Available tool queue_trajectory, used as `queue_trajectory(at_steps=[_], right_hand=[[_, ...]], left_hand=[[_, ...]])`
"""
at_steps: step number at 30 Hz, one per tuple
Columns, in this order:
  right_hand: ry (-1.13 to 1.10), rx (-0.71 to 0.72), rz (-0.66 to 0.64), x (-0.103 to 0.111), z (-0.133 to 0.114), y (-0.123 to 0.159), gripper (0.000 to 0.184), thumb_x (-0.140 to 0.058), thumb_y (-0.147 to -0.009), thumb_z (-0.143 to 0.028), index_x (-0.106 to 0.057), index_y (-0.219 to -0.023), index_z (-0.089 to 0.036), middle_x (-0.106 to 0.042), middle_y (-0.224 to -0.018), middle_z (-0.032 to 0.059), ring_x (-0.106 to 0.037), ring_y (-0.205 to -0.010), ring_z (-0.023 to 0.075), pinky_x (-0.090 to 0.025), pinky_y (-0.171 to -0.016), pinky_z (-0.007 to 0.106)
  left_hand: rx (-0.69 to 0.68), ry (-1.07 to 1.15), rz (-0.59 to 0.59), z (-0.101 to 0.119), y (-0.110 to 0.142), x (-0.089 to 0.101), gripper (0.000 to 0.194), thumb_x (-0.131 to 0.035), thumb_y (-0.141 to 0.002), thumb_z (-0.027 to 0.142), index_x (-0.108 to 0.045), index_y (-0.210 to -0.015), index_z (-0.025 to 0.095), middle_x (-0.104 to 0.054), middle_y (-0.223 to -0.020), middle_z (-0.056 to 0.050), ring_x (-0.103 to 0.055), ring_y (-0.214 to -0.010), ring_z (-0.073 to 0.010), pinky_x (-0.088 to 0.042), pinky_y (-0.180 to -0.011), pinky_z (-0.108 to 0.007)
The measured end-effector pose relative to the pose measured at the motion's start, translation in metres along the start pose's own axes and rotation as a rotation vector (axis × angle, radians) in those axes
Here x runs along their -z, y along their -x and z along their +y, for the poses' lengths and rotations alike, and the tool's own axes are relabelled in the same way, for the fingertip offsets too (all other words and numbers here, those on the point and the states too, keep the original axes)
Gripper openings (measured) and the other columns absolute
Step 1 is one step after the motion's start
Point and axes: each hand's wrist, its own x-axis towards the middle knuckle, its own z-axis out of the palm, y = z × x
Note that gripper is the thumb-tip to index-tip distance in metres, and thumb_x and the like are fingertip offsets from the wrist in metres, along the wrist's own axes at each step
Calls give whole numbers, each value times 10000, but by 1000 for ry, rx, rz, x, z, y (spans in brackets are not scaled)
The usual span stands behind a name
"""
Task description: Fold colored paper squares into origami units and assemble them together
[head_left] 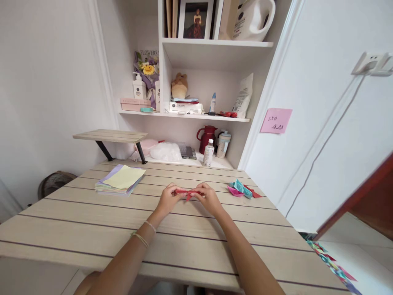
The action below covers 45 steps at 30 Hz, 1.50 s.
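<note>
Both hands meet over the middle of the striped wooden table, pinching one piece of folded red paper between them. My left hand grips its left end, with thumb and fingers closed. At the right end, my right hand is closed on the same paper. A small pointed flap of the red paper hangs down between the thumbs. To the right lies a small pile of folded paper boats in blue, pink and red. A stack of coloured paper sheets, pale yellow on top, rests to the left.
A small raised stand is at the table's back left. Behind the table, shelves hold a bottle, a red jug and a light cup. More folded coloured paper shows beyond the right edge. A cable runs down the wall.
</note>
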Motion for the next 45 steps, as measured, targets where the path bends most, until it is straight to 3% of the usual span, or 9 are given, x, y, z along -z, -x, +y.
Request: queue_trajectory(at_steps=[3, 7, 11, 15, 20, 28, 32, 35, 45], right_hand=[[-56, -23, -2, 0, -1, 0, 208, -572, -748, -363, -681, -860, -226, -643, -802, 51, -579, -732, 179, -467, -683, 309], [-275, -169, 27, -2, 0, 1, 254, -631, -682, -384, -670, -849, -196, -671, -743, 34, -607, -670, 174, -500, -645, 303], [-405, -240, 27, -4, 1, 1, 267, -655, -646, -399, -681, -793, -178, -673, -667, 30, -613, -609, 170, -513, -621, 304], [-497, -282, -36, -5, 4, 0, 329, -651, -640, -418, -677, -866, -180, -684, -707, 38, -637, -653, 191, -521, -655, 327], [-505, -275, -27, -3, 6, -1, 466, -715, -566, -384, -639, -976, -176, -681, -748, 39, -643, -723, 210, -519, -695, 341], [-478, -247, -4, -1, 1, 0, 349, -636, -648, -447, -657, -867, -176, -682, -731, 43, -642, -668, 196, -524, -678, 345], [-419, -258, 26, -4, -2, 1, 358, -568, -691, -503, -665, -752, -164, -669, -644, 52, -631, -622, 197, -524, -626, 334], [-441, -275, 30, -6, -3, 1, 363, -592, -666, -510, -669, -735, -161, -675, -667, 59, -634, -657, 207, -523, -635, 332], [-608, -309, -29, 0, 1, -1, 389, -759, -494, -359, -656, -813, -161, -691, -779, 55, -644, -761, 226, -512, -733, 356]], left_hand=[[31, 61, -17, 0, -1, -1, 211, -665, -630, 344, -664, -717, 152, -591, -748, -40, -562, -712, -157, -436, -630, -250], [152, 235, -96, 3, 0, -3, 248, -644, -654, 358, -635, -752, 131, -647, -759, -55, -589, -727, -164, -453, -678, -264], [283, 382, -167, 3, 4, -7, 355, -704, -588, 339, -593, -837, 112, -659, -762, -70, -601, -642, -154, -458, -532, -236], [322, 389, -177, -1, 4, -9, 381, -720, -570, 324, -582, -846, 101, -646, -661, -52, -562, -506, -112, -424, -451, -210], [343, 429, -154, -1, 1, -7, 357, -716, -580, 327, -593, -821, 94, -634, -619, -41, -532, -469, -89, -433, -478, -216], [441, 580, -163, 7, 2, -6, 502, -589, -682, 481, -526, -1047, 142, -648, -743, -71, -601, -535, -139, -465, -498, -249], [409, 675, -192, 9, 3, -5, 484, -551, -704, 503, -562, -1020, 136, -645, -906, -123, -627, -736, -199, -488, -611, -296], [341, 564, -172, 9, 2, -5, 368, -638, -670, 392, -614, -923, 126, -645, -948, -112, -605, -843, -207, -467, -710, -282], [286, 427, -44, 6, -1, -3, 288, -716, -574, 285, -667, -798, 112, -681, -859, -94, -616, -772, -203, -467, -709, -286]])
